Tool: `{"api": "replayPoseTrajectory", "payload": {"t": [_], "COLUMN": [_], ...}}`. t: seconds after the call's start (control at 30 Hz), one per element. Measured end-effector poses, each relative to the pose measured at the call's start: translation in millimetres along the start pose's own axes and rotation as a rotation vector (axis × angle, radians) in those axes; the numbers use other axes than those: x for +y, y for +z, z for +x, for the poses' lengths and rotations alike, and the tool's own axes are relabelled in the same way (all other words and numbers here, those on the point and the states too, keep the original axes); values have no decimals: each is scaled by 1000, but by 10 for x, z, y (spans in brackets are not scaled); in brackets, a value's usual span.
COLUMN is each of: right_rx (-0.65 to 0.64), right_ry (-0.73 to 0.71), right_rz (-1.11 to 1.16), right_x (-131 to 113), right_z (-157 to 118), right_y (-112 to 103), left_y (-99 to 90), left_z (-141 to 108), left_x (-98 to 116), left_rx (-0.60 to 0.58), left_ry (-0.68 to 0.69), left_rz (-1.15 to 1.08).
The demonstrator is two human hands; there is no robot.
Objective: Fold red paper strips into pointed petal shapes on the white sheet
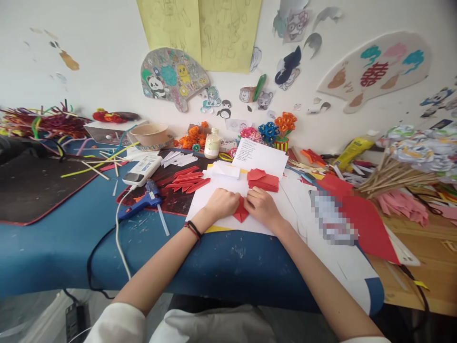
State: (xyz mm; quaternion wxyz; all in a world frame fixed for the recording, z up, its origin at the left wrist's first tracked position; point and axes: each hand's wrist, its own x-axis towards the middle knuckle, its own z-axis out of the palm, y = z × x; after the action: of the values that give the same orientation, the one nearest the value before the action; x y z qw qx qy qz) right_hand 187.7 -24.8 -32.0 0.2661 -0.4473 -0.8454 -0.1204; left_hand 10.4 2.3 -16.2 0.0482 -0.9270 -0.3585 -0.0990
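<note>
A small piece of folded red paper (240, 215) lies on white sheets at the table's front, its pointed end toward me. My left hand (223, 204) is closed on its left side, fingers curled in. On the other side my right hand (261, 206) pinches the paper's right edge. Just beyond my right hand sits a stack of red paper (264, 182). Left of my hands are several folded red paper pieces (187, 180), with folded white strips (178, 158) behind them.
A blue glue gun (144, 200) and a white power bank (143, 170) with a cable lie at left. A small bottle (212, 144), paper flowers (269, 131) and a handwritten note (259, 155) stand behind. Red card (371, 224) and wooden sticks (396, 176) are at right.
</note>
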Motion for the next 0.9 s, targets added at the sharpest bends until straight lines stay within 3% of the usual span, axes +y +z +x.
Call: {"api": "replayPoseTrajectory", "payload": {"t": [0.2, 0.47, 0.9], "right_rx": [10, 21, -14], "right_ry": [37, 88, 48], "right_rz": [24, 38, -26], "right_x": [-7, -33, -47], "right_z": [-27, -71, -76], "right_y": [-20, -40, -37], "left_y": [4, -5, 6], "left_z": [114, 67, 38], "left_x": [-19, -45, -5], "left_rx": [21, 35, 58], "left_ry": [26, -12, -110], "left_rz": [-19, -29, -40]}}
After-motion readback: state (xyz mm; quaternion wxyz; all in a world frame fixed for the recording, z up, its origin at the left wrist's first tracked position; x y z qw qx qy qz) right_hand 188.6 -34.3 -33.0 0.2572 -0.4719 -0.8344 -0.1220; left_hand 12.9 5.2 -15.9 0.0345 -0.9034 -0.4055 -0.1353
